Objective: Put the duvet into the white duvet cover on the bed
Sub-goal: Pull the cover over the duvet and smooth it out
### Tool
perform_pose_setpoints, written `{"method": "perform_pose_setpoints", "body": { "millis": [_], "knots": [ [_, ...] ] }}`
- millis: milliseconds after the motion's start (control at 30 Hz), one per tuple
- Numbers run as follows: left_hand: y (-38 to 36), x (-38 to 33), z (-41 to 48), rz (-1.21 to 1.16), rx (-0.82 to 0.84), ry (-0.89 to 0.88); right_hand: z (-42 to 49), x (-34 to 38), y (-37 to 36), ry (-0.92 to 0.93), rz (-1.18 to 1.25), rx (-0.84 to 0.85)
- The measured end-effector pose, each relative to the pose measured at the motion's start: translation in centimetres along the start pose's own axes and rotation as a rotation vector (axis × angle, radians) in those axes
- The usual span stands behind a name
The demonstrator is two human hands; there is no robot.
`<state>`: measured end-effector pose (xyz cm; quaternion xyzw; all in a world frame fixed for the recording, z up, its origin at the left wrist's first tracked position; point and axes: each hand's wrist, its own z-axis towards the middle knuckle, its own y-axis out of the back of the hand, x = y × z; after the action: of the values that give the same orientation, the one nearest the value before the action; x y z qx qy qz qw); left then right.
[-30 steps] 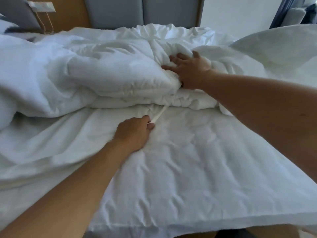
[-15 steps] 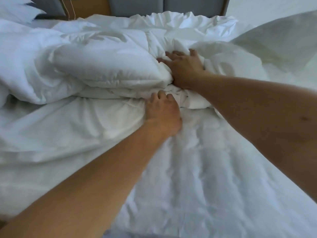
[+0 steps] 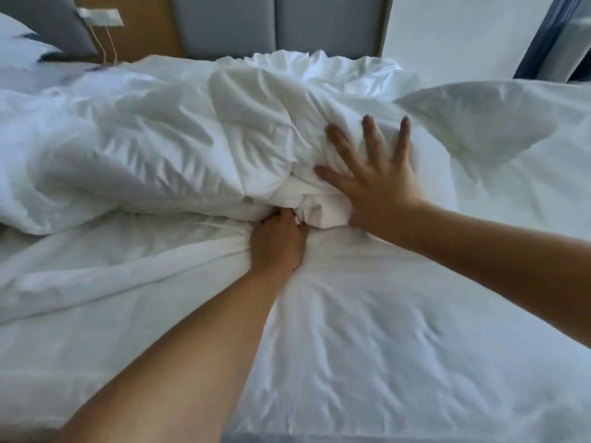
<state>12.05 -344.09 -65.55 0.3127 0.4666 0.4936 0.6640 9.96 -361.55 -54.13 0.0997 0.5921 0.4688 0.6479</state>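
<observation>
Duvet, white and quilted, flat across the near bed, crumpled white duvet cover heaped behind it.
Right hand, curled into the heap half a second ago, now presses it with fingers splayed straight; left hand clenches gathered fabric at the heap's edge.

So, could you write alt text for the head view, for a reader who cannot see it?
A person's left hand grips bunched white fabric at the edge of a crumpled heap of white bedding, while the right hand presses on it with fingers spread. A grey headboard stands behind.
</observation>
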Motion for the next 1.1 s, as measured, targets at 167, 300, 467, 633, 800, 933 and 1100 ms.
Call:
{"method": "perform_pose_setpoints", "body": {
  "millis": [167, 300, 467, 633, 800, 933, 1100],
  "knots": [
    [1.7, -0.3, -0.3, 0.14, 0.237, -0.016, 5.0, 0.8, -2.7, -0.053, 0.12, 0.052],
    [7.2, -0.6, -4.1, 0.24, 0.382, -0.288, 6.2, 0.7, -3.9, -0.048, 0.164, 0.034],
    [14.0, 5.5, -11.3, 0.308, 0.448, -0.386, 8.3, -0.2, -2.2, -0.052, 0.176, 0.061],
    [9.3, -1.8, -8.3, 0.299, 0.416, -0.3, 6.3, -0.4, 0.4, 0.055, 0.209, 0.142],
    [2.1, -9.9, -3.2, 0.175, 0.378, -0.185, -1.8, -1.4, -0.3, -0.151, 0.075, -0.079],
    [-1.6, -12.0, -1.4, 0.177, 0.373, -0.295, -8.4, -2.4, -5.4, -0.26, 0.096, -0.013],
    [-1.1, -10.9, -1.6, -0.015, 0.403, -0.334, -6.2, -3.4, -7.2, -0.305, 0.273, 0.047]
  ]
}}
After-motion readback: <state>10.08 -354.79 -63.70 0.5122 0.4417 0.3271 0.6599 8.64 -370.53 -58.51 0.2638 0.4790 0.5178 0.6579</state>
